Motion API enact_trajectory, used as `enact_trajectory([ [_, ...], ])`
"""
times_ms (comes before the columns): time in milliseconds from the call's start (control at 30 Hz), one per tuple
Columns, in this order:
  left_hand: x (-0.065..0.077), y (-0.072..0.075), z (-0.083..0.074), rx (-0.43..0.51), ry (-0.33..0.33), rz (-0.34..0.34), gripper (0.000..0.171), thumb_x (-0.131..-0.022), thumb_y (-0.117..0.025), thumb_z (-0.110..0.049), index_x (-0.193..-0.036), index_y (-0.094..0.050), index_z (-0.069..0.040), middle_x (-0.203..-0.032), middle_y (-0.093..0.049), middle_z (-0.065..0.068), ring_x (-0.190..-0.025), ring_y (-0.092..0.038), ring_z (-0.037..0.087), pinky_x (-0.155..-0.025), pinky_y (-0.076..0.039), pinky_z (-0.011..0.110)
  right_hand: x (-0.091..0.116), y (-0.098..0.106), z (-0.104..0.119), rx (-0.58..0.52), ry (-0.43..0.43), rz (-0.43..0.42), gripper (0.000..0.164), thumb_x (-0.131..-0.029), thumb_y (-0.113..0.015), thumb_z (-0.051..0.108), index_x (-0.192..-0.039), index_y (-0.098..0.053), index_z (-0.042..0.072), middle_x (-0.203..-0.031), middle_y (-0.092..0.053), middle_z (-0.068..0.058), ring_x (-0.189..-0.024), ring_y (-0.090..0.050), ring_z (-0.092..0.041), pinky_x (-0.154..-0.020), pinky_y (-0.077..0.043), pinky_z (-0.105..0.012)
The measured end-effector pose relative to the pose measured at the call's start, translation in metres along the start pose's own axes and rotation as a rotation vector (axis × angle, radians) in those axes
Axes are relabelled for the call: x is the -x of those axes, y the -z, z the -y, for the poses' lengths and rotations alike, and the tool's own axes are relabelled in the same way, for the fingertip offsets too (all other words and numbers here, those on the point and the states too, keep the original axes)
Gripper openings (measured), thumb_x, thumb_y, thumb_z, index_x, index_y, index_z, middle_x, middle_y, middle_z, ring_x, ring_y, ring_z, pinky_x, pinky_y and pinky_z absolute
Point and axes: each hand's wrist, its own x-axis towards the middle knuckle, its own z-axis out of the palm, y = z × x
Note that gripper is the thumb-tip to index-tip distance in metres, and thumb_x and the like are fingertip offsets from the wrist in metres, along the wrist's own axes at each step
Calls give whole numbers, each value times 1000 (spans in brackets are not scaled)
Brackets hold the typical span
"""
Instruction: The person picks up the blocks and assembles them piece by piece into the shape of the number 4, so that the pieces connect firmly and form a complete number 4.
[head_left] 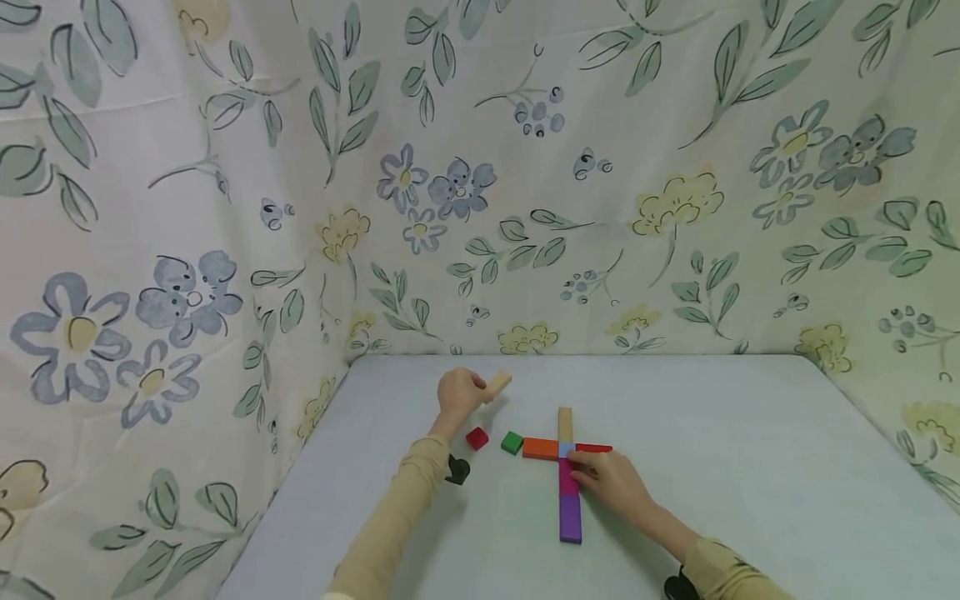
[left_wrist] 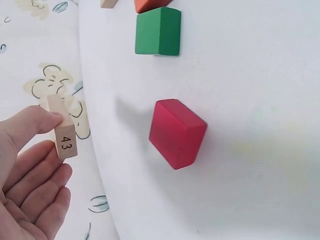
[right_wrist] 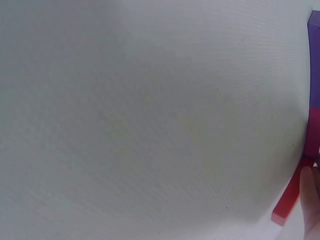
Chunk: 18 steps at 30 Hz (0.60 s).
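My left hand (head_left: 459,395) pinches a plain wooden block (left_wrist: 65,137) between thumb and fingers, held above the far left of the table. The block's end carries the number 43. My right hand (head_left: 621,487) rests on a cross of blocks, its fingertips at the light blue block (head_left: 565,450) in the middle and beside the magenta block (head_left: 568,477). Around that centre lie an orange block (head_left: 540,449), a plain wooden block (head_left: 566,423), a red block (right_wrist: 286,205) partly behind the hand, and a purple block (head_left: 570,518) nearest me.
A green block (left_wrist: 157,31) sits at the orange block's left end. Farther left, a crimson block (left_wrist: 176,134) stands apart, below the left hand. The white table (head_left: 750,467) ends against a flowered cloth (head_left: 525,275) at the back and left.
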Motion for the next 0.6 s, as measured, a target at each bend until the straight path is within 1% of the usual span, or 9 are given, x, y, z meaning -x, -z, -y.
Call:
enact_trajectory([
  [267,-6,8,-9,-21,-6,-1,19,-70,-84,-22,-83,-78,-10,-83,-74,3,-77,-62,20,-69,-48,31,-3,3,0,-16,4,3,27,-78,-75,11,-105,-73,5,-94,-74,-8,-78,-70,-14,-65,-52,-19],
  [400,-5,10,-11,-16,-18,1,18,-70,-83,-22,-82,-77,-10,-80,-74,3,-74,-64,20,-65,-48,30,-3,3,0,-21,-9,6,27,-78,-75,11,-104,-73,5,-92,-75,-7,-73,-66,-7,-62,-50,-17],
  [500,-2,8,-11,-8,-20,4,15,-70,-83,-21,-79,-77,-10,-76,-73,3,-69,-63,19,-60,-48,28,-2,3,0,-28,-12,12,26,-78,-75,11,-104,-74,5,-91,-75,-7,-68,-59,1,-58,-46,-15],
  [600,0,4,-9,-10,-10,5,15,-70,-83,-21,-77,-76,-10,-75,-73,2,-67,-62,17,-59,-47,28,-1,2,1,-33,1,12,25,-78,-75,11,-103,-74,4,-90,-75,-7,-66,-54,4,-57,-45,-15],
])
